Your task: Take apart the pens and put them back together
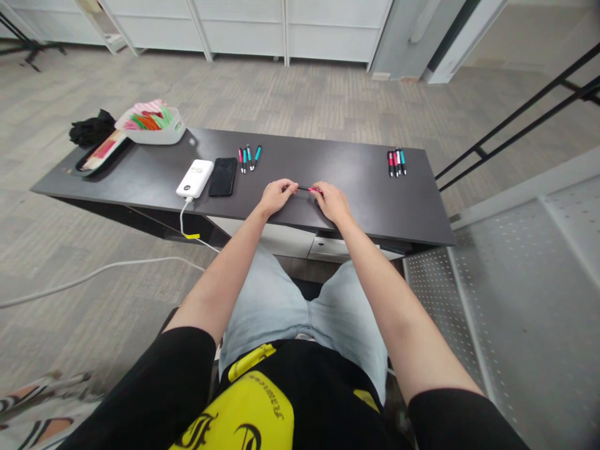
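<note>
Just above the near part of the dark table, a black and red pen (304, 188) lies level between my two hands. My left hand (277, 196) pinches its black end. The fingers of my right hand (330, 201) are closed round its red end. Left of my hands, several red and teal pens (248, 159) lie loosely side by side. Over on the right, another row of red, black and teal pens (397, 162) is set close together.
The dark table (300, 156) also bears a black phone (223, 177), a white power bank (195, 178) with its cable hanging down, a white basket (154, 135) of colourful items, a dark tray (122, 146) and a black bundle (92, 129). A black metal frame (510, 119) stands at the right.
</note>
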Demonstrator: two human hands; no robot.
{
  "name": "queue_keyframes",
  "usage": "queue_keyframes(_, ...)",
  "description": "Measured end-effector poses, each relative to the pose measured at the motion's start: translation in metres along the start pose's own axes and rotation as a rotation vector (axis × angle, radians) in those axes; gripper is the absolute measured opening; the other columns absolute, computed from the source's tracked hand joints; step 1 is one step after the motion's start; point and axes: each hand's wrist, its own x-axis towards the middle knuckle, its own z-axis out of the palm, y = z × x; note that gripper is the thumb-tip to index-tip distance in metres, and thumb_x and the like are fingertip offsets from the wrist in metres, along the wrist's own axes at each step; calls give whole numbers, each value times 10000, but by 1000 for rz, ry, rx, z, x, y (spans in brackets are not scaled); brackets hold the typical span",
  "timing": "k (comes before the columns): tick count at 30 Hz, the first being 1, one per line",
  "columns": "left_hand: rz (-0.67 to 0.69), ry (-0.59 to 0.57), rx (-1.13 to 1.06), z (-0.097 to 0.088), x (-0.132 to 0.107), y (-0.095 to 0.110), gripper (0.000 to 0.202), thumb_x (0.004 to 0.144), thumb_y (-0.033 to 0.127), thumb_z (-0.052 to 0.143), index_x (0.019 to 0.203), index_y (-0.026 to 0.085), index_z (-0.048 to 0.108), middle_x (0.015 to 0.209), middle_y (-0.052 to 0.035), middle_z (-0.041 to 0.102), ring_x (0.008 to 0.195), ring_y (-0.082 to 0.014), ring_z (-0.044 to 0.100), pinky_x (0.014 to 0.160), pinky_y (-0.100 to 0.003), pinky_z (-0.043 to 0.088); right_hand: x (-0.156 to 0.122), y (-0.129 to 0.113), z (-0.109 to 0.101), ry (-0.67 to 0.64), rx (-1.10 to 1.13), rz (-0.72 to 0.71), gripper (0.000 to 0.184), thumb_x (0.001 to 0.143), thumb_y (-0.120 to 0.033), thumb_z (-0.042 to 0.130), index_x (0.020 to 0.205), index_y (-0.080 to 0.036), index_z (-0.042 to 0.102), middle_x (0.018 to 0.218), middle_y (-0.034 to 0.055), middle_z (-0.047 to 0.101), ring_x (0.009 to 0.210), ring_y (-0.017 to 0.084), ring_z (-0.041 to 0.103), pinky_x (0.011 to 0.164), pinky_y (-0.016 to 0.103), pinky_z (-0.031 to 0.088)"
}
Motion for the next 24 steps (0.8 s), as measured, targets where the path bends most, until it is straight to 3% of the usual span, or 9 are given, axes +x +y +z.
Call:
queue_keyframes(5,14,11,21,0,0,0,268,1151,399,782,926,267,842,1012,-66,936,1000,-287,846,992,-396,633,0,1,0,23,3,-9,192,1296,-334,650,1332,-280,831,1444,150,908,1340,402,785,1211,526,615)
queue_keyframes(11,-3,25,84,1,-1,1,440,1222,459,692,839,285,821,928,-67,906,958,-307,855,1048,-451,626,0,-1,-1,17,-47,-35,226,1302,-328,637,1360,-254,843,1447,177,890,1368,411,777,1221,537,616)
queue_keyframes(24,12,26,49,-1,-4,8,323,1140,370,814,835,269,784,907,-49,872,874,-261,749,894,-391,575,-2,-11,-10,-55,-62,-1,356,1340,-399,549,1364,-286,885,1512,144,930,1401,388,821,1202,508,605)
